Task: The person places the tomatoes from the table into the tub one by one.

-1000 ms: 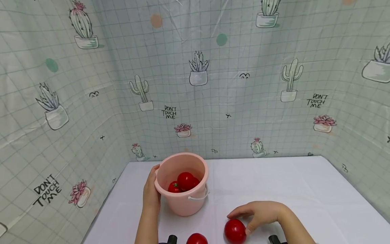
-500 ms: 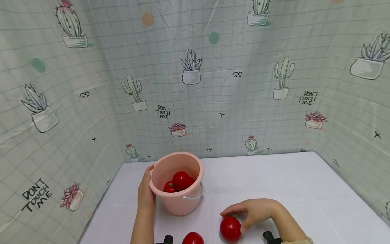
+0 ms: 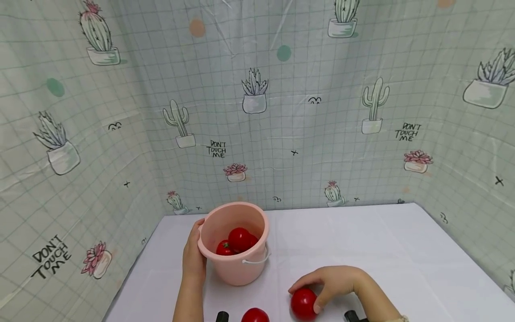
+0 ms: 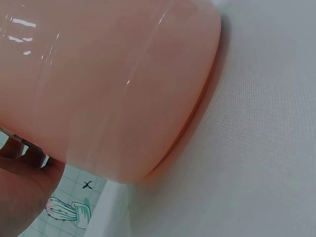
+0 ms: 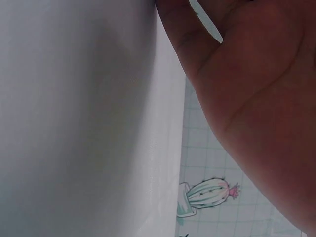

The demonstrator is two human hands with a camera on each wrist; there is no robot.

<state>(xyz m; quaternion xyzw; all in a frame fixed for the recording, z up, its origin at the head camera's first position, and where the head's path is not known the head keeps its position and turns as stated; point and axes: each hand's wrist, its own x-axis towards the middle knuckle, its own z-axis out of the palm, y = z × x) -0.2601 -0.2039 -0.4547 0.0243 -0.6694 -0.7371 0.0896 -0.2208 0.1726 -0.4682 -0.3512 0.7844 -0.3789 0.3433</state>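
A pink bucket (image 3: 237, 270) stands on the white table, several red tomatoes (image 3: 239, 239) inside it. My left hand (image 3: 194, 257) holds the bucket's left side, fingertips at the rim; in the left wrist view the bent fingers (image 4: 34, 160) lie against the wall. To the bucket's right front, my right hand (image 3: 338, 282) grips a shiny red tomato (image 3: 302, 305) between thumb and fingers. The right wrist view has the palm (image 5: 261, 84) close over the table, with the tomato out of sight. Another tomato (image 3: 255, 315) lies at the bottom edge of the head view.
The bucket's white wire handle (image 3: 257, 259) hangs down on its right side. Cloth walls (image 3: 306, 134) with cactus prints enclose the white table (image 3: 362, 237) at the back and both sides. A black wrist mount (image 3: 352, 315) shows beside the right wrist.
My right thumb and fingers have closed in around the tomato, the thumb now lying over its right side. The left hand keeps its hold on the bucket. The head view has shifted slightly.
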